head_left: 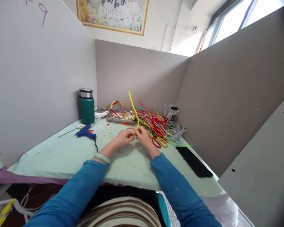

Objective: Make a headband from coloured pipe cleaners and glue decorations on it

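Note:
My left hand (123, 137) and my right hand (143, 135) meet over the middle of the pale green table (61, 154), fingers pinched together. Between them they grip the lower end of a yellow pipe cleaner (133, 108) that rises in a wavy line above the hands. A small light-coloured piece sits at the fingertips, too small to make out. A pale bangle (102, 158) circles my left wrist, and both arms wear blue sleeves.
A heap of coloured pipe cleaners (158, 127) lies right of the hands. Behind stand a metal tray (120, 118) of small pieces, a green flask (86, 106) and a blue glue gun (85, 132). A black phone (194, 161) lies at the right. Grey partitions enclose the table.

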The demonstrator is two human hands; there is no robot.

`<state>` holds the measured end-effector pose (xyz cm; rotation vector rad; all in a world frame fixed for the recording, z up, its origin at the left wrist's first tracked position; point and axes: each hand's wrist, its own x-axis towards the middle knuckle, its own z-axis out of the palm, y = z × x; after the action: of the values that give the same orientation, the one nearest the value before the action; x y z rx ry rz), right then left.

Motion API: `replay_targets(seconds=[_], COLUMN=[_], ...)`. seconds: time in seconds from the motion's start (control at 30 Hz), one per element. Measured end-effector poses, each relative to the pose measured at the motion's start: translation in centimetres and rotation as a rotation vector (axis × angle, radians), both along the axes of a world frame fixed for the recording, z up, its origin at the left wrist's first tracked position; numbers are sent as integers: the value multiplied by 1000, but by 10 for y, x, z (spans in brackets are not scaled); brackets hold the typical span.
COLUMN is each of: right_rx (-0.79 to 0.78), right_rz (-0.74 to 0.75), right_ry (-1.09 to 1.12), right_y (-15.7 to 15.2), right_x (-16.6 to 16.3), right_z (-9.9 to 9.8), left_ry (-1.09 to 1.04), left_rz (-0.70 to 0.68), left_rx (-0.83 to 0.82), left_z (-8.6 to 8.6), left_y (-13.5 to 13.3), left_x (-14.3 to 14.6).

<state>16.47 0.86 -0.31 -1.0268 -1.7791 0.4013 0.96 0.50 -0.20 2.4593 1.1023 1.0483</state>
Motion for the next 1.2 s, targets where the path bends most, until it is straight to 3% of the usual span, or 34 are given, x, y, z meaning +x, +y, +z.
replay_targets(seconds=[0.2,0.5,1.07,1.2], right_rx=[-8,-2,-51,-24], right_rz=[21,-56,28,-45], right_ry=[32,4,-31,-36], right_y=[0,10,14,13], right_x=[0,2,5,5], right_z=[1,-6,-8,-6], left_ry=[-12,28,-2,-32], left_rz=[-3,-20,-50,-40], left_rx=[27,219,290,300], left_z=[0,1,1,2], left_y=[-1,-2,-3,-4], left_x=[0,1,2,3])
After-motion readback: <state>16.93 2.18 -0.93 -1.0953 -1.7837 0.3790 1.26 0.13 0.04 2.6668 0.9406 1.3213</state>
